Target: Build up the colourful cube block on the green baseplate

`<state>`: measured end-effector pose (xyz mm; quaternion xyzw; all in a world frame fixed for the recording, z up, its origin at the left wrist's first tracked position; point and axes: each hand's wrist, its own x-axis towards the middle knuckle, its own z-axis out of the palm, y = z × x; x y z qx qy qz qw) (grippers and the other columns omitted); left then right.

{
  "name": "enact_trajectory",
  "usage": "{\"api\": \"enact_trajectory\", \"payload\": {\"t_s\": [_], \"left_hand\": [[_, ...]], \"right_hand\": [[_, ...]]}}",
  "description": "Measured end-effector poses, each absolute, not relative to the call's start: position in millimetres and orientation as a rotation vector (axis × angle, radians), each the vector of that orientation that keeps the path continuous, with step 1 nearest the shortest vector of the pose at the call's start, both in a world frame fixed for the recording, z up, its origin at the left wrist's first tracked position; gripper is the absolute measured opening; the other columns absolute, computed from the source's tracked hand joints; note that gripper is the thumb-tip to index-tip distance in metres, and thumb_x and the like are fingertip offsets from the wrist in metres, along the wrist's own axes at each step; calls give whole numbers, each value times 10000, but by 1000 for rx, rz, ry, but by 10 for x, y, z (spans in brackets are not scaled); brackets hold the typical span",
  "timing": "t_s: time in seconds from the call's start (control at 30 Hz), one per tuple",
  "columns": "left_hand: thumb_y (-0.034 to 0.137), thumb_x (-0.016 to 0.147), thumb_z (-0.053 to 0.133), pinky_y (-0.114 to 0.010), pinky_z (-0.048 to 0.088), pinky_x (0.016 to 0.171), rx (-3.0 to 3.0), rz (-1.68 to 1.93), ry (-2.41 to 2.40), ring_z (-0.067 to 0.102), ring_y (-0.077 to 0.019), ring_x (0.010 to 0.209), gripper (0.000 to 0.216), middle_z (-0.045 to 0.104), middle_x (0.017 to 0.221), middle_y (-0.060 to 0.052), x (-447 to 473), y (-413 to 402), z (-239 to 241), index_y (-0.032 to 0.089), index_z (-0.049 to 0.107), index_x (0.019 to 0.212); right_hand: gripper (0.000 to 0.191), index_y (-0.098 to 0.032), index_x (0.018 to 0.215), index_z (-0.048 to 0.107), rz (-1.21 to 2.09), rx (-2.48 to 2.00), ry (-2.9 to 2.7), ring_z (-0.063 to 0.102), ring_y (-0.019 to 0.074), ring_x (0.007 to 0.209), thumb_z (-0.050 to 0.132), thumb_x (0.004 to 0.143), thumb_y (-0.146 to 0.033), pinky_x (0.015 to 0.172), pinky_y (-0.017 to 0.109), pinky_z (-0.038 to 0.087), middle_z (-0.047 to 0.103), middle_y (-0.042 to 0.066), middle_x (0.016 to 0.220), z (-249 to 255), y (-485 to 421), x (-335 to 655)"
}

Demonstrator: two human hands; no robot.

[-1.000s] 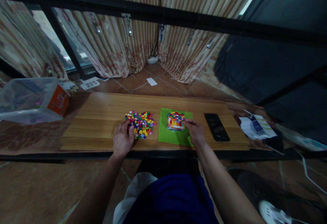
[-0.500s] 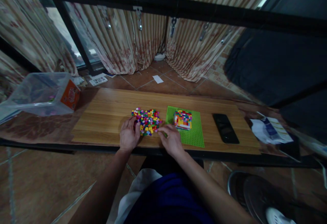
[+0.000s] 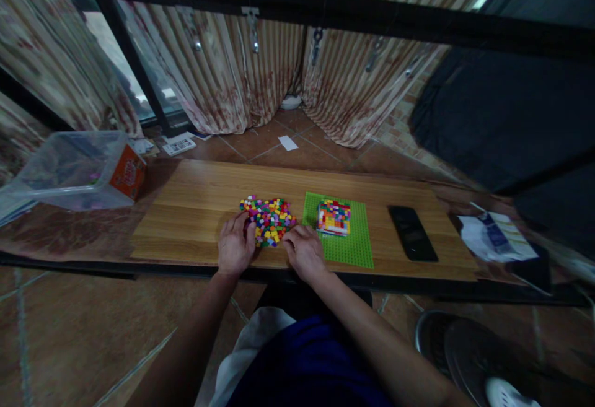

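Note:
A pile of small multicoloured bricks [image 3: 269, 218] lies on the wooden board [image 3: 195, 202]. My left hand [image 3: 236, 247] rests at the pile's near left edge, fingers loosely curled against the bricks. My right hand [image 3: 304, 252] sits at the pile's near right edge, fingers bent toward the bricks; whether they pinch one is hidden. To the right, a green baseplate [image 3: 348, 246] carries a square block of stacked coloured bricks [image 3: 333, 217].
A black phone [image 3: 413, 241] lies right of the baseplate. A clear plastic tub with an orange label [image 3: 79, 168] stands at the far left. Papers [image 3: 495, 236] lie at the far right. A black bar [image 3: 297, 7] crosses overhead, with curtains behind.
My right hand left the brick block on the baseplate and moved left to the loose pile. The left hand stayed at the pile. The view shifted slightly.

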<state>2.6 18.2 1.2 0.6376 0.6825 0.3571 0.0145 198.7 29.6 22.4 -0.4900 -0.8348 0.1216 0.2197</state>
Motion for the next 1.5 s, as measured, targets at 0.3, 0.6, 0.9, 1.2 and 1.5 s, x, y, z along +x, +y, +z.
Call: {"api": "enact_trajectory", "payload": {"t_s": [0.3,0.6,0.9,1.2,1.5], "left_hand": [[419,960,386,-451,456,995,2010,1116,2126,589,-276,1122,414,654,1213,-142,16,188,14,159,596,1204],[427,954,382,-464,453,1005,2033,1098,2105,586,-285,1135,422,649,1212,-153,-12,188,31,162,587,1210],[439,947,384,-484,438,1026,2006,1091,2108,578,-298,1150,433,652,1214,-165,-7,203,42,153,598,1192],[435,949,386,-485,454,1008,2039,1086,2123,587,-302,1141,430,656,1210,-168,-26,217,37,150,601,1189],[433,951,391,-479,448,1016,2032,1098,2121,581,-300,1154,431,652,1216,-168,-18,219,23,147,600,1198]], "right_hand": [[211,-225,921,709,291,-1357,-2381,521,220,910,502,955,-206,855,350,385,667,52,927,188,285,2003],[195,-216,877,692,392,-1323,-2200,575,210,871,507,933,-188,873,354,436,677,56,877,324,212,2125],[213,-209,906,716,580,-1469,-1466,641,226,878,584,874,-372,817,374,488,725,73,921,344,309,2911],[278,-186,768,745,859,-1311,-864,665,208,830,776,624,-422,828,372,507,753,51,829,216,665,3047],[278,-194,765,760,911,-1343,-797,683,220,850,794,580,-399,805,377,517,765,51,843,218,699,3052]]}}
